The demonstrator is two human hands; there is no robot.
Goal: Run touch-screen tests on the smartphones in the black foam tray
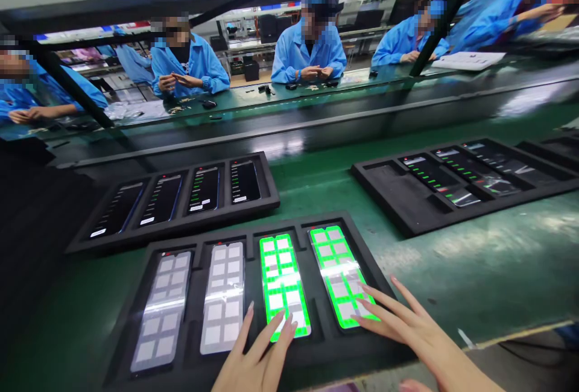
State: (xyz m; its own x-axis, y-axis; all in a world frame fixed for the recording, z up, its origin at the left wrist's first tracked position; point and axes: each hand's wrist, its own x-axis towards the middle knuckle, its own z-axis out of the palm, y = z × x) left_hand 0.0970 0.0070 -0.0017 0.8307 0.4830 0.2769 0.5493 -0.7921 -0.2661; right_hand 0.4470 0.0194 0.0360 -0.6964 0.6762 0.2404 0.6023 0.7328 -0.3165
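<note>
Nearest to me is a black foam tray [316,353] with several smartphones lying face up in its slots. My left hand [259,353] has its fingers spread over the lower end of a phone with a green-and-white grid screen [284,280]. Over the lower right part of another green-grid phone [339,271], my right hand [409,325] stretches its fingers out. Both hands seem to touch the glass and grip nothing. Two phones to the left, a grey-grid one [222,295] and the leftmost one [161,310], show white squares without green.
Behind lies a second foam tray [266,202] of phones with dark list screens. Another phone tray [414,217] sits at right, its left slot without a phone. A dark metal ledge [217,145] crosses the green bench [307,181]. Several people in blue coats work opposite.
</note>
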